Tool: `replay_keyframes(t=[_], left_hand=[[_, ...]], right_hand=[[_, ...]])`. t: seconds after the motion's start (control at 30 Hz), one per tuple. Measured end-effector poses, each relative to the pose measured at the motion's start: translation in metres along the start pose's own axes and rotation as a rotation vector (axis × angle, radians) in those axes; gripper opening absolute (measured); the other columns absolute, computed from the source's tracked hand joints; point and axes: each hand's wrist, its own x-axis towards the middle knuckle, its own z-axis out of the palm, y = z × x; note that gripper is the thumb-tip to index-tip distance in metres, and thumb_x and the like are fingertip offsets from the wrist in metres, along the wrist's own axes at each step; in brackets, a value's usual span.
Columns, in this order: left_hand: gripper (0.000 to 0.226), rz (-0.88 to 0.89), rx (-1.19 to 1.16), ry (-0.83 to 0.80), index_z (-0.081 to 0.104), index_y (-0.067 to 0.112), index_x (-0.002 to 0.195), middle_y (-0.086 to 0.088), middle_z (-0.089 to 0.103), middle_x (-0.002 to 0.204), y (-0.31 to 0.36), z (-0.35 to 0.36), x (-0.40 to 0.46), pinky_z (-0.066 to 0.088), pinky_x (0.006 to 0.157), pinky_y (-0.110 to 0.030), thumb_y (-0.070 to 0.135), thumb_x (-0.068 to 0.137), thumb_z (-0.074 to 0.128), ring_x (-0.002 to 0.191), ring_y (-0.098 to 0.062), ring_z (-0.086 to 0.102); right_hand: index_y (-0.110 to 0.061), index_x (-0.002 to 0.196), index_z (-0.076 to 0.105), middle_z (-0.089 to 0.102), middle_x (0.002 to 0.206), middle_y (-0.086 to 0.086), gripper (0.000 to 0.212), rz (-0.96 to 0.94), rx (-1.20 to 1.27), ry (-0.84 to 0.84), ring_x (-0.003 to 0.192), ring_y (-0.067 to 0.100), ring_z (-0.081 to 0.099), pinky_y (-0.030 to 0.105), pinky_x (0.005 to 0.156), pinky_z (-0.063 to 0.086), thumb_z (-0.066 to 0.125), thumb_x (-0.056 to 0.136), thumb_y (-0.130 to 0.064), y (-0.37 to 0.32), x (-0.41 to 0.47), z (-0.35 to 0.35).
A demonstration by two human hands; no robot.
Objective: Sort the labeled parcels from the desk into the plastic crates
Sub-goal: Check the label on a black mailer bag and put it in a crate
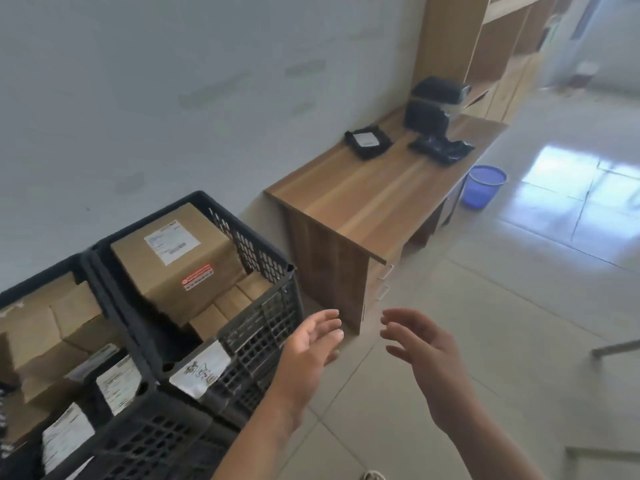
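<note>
Both hands are empty. The left hand [313, 344] and the right hand [420, 351] hang in the air over the floor with loose, spread fingers, holding nothing. They are just beside the nearest crate [263, 327], not touching it.

That crate is already piled high — a big brown box [173, 258] with a white label sits on top and pokes up above the rim. One more parcel on that pile could slide off or tip the box out. The crate [31, 289] next to it looks full of boxes too.

A few parcels wait far down the desk [363, 199]: a flat black parcel [369, 142] with a white label, a crinkly black bag [440, 148], and a stack of dark boxes [433, 102] by the wall. The bag looks soft and slippery — it could sag or slip from a weak grip. The dark boxes could topple if only the bottom one is pulled. The picture is too blurry to read any label, so a parcel could land in the wrong crate.
</note>
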Motion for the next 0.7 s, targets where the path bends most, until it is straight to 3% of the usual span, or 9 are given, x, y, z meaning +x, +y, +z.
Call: replay_keyframes(t=[0.37,0.53,0.7], left_hand=[[0.024,-0.075,0.005,-0.042,0.073,0.023,0.116,-0.002,0.074,0.115,0.019,0.128,0.133,0.056,0.102,-0.046,0.009,0.098,0.065,0.116,-0.022,0.068],[0.022,-0.064,-0.117,-0.033,0.073,0.017,0.117,-0.004,0.077,0.112,0.038,0.178,0.227,0.059,0.09,-0.038,0.008,0.1,0.061,0.111,-0.025,0.071],[0.02,-0.08,-0.158,-0.065,0.073,0.019,0.116,-0.002,0.077,0.112,0.083,0.236,0.329,0.059,0.096,-0.04,0.012,0.102,0.06,0.11,-0.023,0.072]], right_hand=[[-0.019,0.098,0.079,0.079,0.096,-0.001,0.019,0.062,0.091,0.128,0.098,0.023,0.074,0.039,0.088,0.059,0.066,0.096,-0.006,-0.017,0.142,-0.109],[-0.018,0.1,0.079,0.079,0.098,0.0,0.019,0.06,0.069,0.164,0.097,0.022,0.074,0.038,0.089,0.059,0.065,0.097,-0.006,-0.041,0.231,-0.136],[-0.018,0.101,0.078,0.079,0.1,-0.001,0.02,0.047,-0.009,0.198,0.096,0.021,0.074,0.039,0.09,0.06,0.064,0.097,-0.006,-0.086,0.318,-0.171]])
